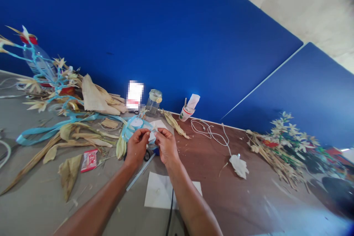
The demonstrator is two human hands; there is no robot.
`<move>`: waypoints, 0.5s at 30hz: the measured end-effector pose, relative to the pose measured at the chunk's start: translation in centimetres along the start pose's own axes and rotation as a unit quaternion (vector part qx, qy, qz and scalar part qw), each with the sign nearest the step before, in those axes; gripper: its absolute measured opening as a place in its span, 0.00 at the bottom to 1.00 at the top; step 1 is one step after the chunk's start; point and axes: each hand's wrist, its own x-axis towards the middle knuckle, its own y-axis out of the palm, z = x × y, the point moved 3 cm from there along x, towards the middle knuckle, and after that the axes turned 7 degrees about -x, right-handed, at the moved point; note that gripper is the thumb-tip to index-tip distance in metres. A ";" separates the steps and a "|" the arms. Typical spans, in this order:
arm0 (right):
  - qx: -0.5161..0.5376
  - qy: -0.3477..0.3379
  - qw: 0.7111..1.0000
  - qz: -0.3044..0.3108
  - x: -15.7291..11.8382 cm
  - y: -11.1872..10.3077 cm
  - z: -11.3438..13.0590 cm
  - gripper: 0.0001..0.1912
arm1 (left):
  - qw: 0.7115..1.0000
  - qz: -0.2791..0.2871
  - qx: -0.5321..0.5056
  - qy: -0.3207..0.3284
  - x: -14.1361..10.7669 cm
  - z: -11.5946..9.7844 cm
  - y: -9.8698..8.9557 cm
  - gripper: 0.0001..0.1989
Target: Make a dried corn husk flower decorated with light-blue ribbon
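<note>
My left hand [138, 145] and my right hand [166, 144] meet over the table, fingertips pinched close together. Between them is a small pale husk piece [153, 129], light and thin like a petal; its exact shape is partly covered by the fingers. Right behind the hands lies a roll of light blue ribbon [136, 122]. Below the wrists are a white sheet [157, 191] and a thin pale strip [140, 172]. The black handle loops [147, 155] of what look like scissors show partly under my left hand.
Dried corn husks [96, 97] and light blue wrapped stems with husk flowers [56, 88] fill the left side. A glass jar [153, 102], a paper cup [186, 114] and a white cable [212, 132] stand or lie along the blue partition [177, 37]. White flowers [290, 132] lie right.
</note>
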 end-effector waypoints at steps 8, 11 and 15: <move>-0.001 -0.004 1.000 0.005 0.1 -0.3 -0.2 0.09 | 1.000 -0.014 -0.001 0.008 0.3 0.5 -0.3 0.07; 0.003 -0.001 1.000 0.008 0.1 -0.2 -0.4 0.08 | 0.999 -0.007 0.024 0.033 0.2 0.4 -0.4 0.06; 0.012 -0.021 1.000 0.016 0.0 0.2 -0.7 0.08 | 0.992 0.003 0.090 0.091 -0.1 -0.4 -0.4 0.04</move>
